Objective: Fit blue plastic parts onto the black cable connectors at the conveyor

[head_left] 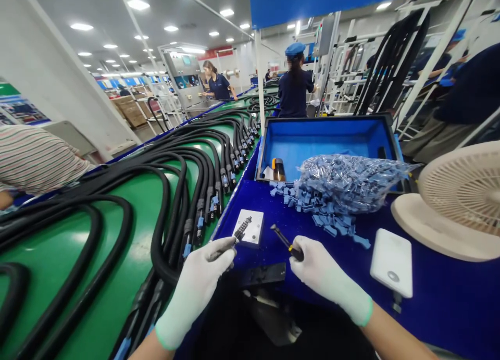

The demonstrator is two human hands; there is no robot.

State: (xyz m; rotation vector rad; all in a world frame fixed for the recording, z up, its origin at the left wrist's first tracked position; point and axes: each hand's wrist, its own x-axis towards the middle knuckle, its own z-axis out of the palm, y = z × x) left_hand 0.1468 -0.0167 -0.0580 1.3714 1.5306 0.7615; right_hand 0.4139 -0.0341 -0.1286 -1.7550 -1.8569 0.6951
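Observation:
My left hand (207, 271), in a white glove, pinches a small dark ribbed connector part (244, 228) between thumb and fingers. The part is tilted up over a white block (255, 228) on the blue table; whether it touches the block I cannot tell. My right hand (318, 269), also gloved, is closed around a slim hand tool (284, 239) with a black and yellow handle. Its narrow tip points up and left, apart from the connector part. Between my hands, near the table's front edge, lies a dark flat bar (267, 274).
Thick black hoses (164, 209) with blue-clipped ends lie along the green belt (136, 250) at left. Loose blue clips (332, 224) spill from a plastic bag (347, 180) before a blue bin (332, 131). A white device (391, 261) and a fan (464, 193) stand right. Co-workers are beyond.

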